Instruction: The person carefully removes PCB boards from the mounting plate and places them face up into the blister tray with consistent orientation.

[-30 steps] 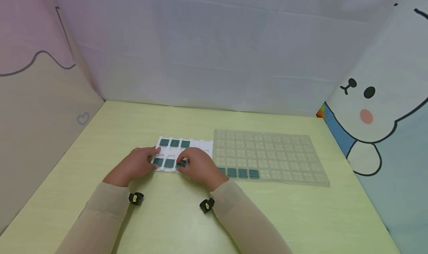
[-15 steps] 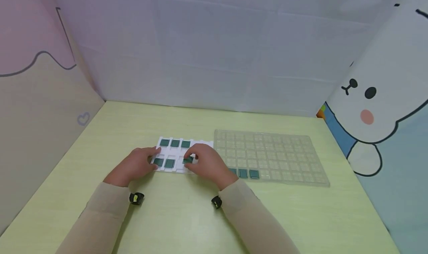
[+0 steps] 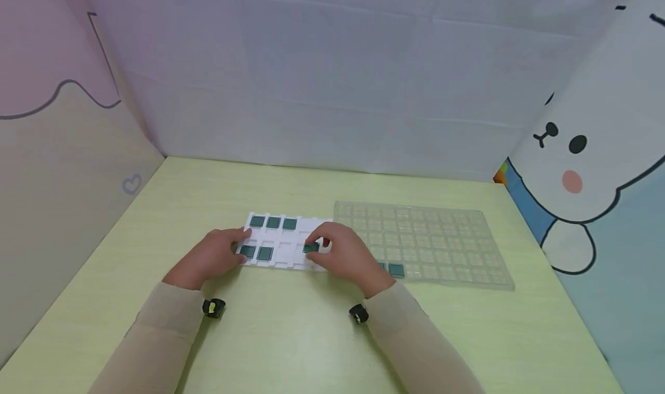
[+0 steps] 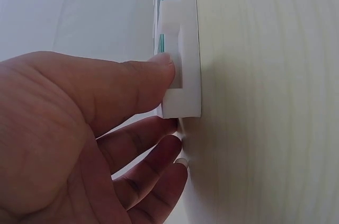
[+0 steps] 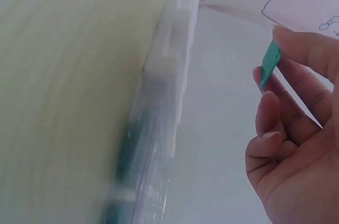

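Note:
My left hand (image 3: pixel 213 258) holds the left end of a white slotted tray (image 3: pixel 284 255); in the left wrist view the thumb presses on the tray's edge, with the other fingers curled near its corner. Three green square chips (image 3: pixel 273 222) sit in the tray's far row, and two more chips (image 3: pixel 265 254) lie in its near row at the left. Above the tray's right part, my right hand (image 3: pixel 345 255) pinches one thin green chip (image 5: pixel 270 65) between thumb and fingers, raised clear of the tray and tilted in the right wrist view.
A clear plastic tray (image 3: pixel 436 238) with many square pockets lies directly right of the white tray. Green chips (image 3: pixel 396 270) sit in its near row, partly hidden by my right hand. Upright printed sheets (image 3: pixel 332 82) stand behind and beside the pale table (image 3: pixel 280 336).
My right hand has moved right, carrying the green chip away from the white tray's third near slot, which now shows bare. The left hand has stayed at the tray's left end.

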{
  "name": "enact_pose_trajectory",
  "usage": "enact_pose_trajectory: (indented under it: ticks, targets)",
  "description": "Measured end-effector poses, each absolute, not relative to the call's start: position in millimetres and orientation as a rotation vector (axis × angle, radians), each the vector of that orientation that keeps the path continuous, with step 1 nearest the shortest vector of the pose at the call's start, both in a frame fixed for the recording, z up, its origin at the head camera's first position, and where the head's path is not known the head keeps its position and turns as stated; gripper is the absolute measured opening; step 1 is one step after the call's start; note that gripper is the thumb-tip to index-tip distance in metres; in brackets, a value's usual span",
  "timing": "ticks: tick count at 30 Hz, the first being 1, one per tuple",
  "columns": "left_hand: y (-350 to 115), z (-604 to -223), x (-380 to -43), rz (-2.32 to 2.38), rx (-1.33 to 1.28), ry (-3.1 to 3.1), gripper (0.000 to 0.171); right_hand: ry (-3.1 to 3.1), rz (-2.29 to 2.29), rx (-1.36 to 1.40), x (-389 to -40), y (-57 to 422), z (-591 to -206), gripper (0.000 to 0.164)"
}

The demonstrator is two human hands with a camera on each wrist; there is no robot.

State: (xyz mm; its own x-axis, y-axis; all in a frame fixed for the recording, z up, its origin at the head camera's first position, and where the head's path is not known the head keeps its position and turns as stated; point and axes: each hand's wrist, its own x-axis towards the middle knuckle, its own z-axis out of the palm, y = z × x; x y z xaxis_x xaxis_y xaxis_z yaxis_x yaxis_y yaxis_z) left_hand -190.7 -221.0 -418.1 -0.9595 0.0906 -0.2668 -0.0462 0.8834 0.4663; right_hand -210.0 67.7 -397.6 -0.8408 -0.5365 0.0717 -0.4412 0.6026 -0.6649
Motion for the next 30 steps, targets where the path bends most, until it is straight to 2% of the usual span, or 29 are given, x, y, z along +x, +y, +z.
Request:
enact_pose_trajectory:
  ticks: [30]
  targets:
    - [-218.9,-416.0,-190.6,0.672,-0.003,2.765,0.066,2.597,-1.406,-0.702,-215.8,132.2,-401.6,0.016]
